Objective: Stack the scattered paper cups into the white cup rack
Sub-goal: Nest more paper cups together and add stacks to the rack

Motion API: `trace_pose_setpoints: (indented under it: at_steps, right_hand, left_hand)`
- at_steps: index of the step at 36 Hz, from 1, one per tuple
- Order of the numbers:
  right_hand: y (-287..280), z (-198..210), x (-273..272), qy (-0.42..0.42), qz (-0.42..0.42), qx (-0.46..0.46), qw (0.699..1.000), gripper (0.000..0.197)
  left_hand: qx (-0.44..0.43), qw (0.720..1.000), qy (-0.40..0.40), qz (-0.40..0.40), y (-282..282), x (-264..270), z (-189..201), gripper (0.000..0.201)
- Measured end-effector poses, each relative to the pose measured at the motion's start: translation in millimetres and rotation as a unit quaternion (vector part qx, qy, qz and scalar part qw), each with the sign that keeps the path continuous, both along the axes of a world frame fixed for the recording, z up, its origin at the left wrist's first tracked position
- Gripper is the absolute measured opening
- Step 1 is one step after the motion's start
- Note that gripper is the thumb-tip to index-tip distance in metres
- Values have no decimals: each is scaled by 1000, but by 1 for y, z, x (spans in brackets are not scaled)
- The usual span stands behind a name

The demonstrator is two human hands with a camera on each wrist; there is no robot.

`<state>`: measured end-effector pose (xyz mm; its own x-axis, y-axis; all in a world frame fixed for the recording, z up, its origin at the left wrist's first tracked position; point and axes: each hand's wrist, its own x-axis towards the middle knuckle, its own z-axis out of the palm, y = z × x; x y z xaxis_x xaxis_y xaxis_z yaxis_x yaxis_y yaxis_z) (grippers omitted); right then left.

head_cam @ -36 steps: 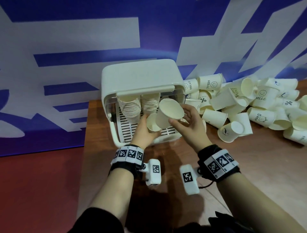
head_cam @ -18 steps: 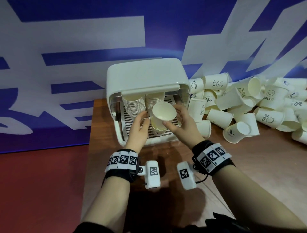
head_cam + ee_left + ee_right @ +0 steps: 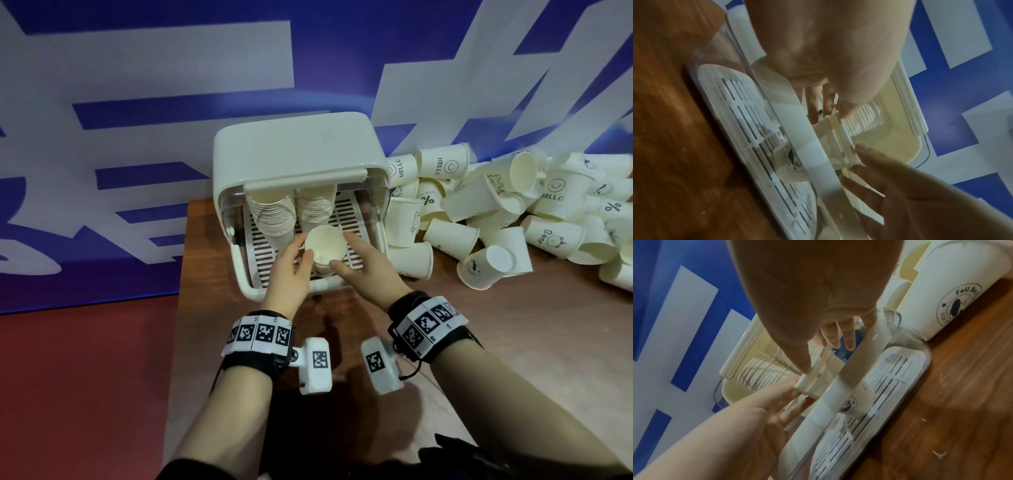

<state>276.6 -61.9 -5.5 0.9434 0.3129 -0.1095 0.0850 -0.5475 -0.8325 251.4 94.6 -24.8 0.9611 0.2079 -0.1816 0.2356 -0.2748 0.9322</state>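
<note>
The white cup rack (image 3: 294, 150) stands open at the table's back left, with two leaning stacks of paper cups (image 3: 274, 214) inside it. In front of them a short nest of cups (image 3: 324, 245) stands mouth-up on the slatted tray (image 3: 352, 212). My left hand (image 3: 303, 248) grips its left side between thumb and fingers. My right hand (image 3: 342, 250) grips its right side the same way. In the wrist views the rack's front bar (image 3: 818, 155) (image 3: 840, 386) hides part of the cups. Scattered cups (image 3: 513, 212) lie in a heap to the right.
A blue and white wall (image 3: 171, 102) rises right behind the rack. One cup (image 3: 411, 258) stands against the rack's right wall. The brown table (image 3: 479, 342) ends just left of the rack, above a red floor (image 3: 85, 377).
My right hand brought its cup down into the cup in my left hand. The nested cups now stand low on the tray, with both hands around them.
</note>
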Motion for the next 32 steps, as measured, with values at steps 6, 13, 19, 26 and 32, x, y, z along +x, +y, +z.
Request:
trace_pose_setpoints:
  at_steps: [6, 13, 19, 26, 32]
  right_hand:
    - [4, -5, -1, -4, -28, -54, 998, 57]
    - [3, -2, -1, 15, -32, -81, 996, 66]
    - [-16, 11, -10, -3, -93, -1, 996, 57]
    - [-52, 17, -33, 58, -179, 71, 980, 39]
    - [-92, 19, -49, 54, -221, 70, 971, 37]
  left_hand:
    - [32, 999, 19, -10, 0, 3, -1, 39]
    - [49, 998, 35, -12, -2, 2, 5, 42]
    - [20, 999, 12, 49, -8, -1, 13, 48]
    - [66, 995, -39, 64, -23, -11, 20, 46]
    - [107, 989, -78, 60, -48, -20, 31, 43]
